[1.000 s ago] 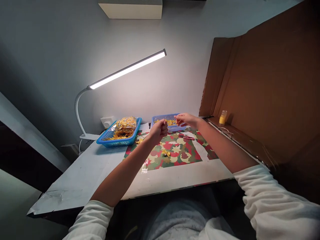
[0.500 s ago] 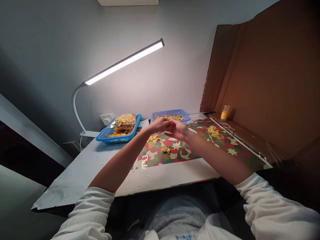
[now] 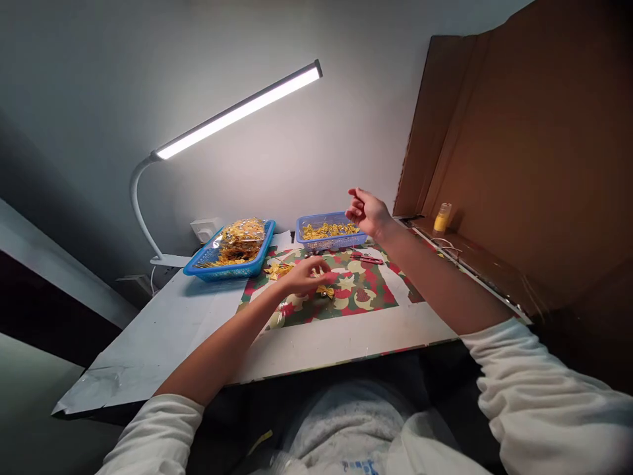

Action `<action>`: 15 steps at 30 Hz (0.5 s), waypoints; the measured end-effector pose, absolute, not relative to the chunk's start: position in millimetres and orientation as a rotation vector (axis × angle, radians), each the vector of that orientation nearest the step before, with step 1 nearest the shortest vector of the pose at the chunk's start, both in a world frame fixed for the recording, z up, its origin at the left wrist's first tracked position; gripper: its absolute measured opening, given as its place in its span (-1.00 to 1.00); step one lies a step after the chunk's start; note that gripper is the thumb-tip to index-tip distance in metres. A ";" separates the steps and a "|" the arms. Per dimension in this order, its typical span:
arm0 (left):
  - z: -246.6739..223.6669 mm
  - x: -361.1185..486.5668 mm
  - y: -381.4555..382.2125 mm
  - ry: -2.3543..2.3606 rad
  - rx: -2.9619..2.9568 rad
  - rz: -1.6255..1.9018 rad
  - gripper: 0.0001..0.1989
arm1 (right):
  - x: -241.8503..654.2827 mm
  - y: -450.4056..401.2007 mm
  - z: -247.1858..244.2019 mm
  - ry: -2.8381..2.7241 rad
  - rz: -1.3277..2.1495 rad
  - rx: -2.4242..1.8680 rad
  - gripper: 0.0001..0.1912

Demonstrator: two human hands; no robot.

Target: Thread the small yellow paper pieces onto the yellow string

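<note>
Gold bow [image 3: 325,291] lay on the patterned sheet [image 3: 378,294], just beside the left hand [image 3: 305,275], on its near side; the right hand [image 3: 368,212] was raised farther away. Whether either gripped anything, I could not tell.

Left basket [image 3: 270,249]: glossy plastic
Yellow bows [image 3: 326,231]: shiny, ribbon-like
Patterned sheet [image 3: 378,297]: smooth, glossy
Cardboard panel [image 3: 534,152]: matt
Sleeves [image 3: 539,396]: matt, wrinkled cloth

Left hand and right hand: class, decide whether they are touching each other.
Apart. The head view shows the right hand higher up and the left hand lower, with the patterned sheet visible between them.
</note>
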State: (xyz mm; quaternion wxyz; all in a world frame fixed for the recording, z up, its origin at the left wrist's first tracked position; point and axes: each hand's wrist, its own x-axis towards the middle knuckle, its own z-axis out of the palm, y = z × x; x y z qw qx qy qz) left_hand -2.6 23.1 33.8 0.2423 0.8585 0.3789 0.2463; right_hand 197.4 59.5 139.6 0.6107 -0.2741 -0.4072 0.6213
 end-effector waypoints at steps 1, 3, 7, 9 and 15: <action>27.7 -5.8 20.5 1.006 2.395 0.616 -0.73 | 199.5 63.0 144.9 -0.947 1.415 -0.643 -0.80; 18.1 -8.5 15.8 1.007 2.466 0.549 -0.78 | 203.5 70.5 156.8 -0.976 1.379 -0.671 -0.78; 9.0 -6.7 7.8 0.987 2.546 0.555 -0.85 | 217.6 88.1 189.7 -1.017 1.271 -0.727 -0.71; 7.7 -5.7 3.3 0.970 2.547 0.606 -0.86 | 228.7 96.3 208.4 -1.047 1.186 -0.787 -0.69; 8.8 3.7 -16.8 0.977 2.446 0.788 -0.86 | 251.0 103.9 241.4 -1.143 0.994 -0.931 -0.65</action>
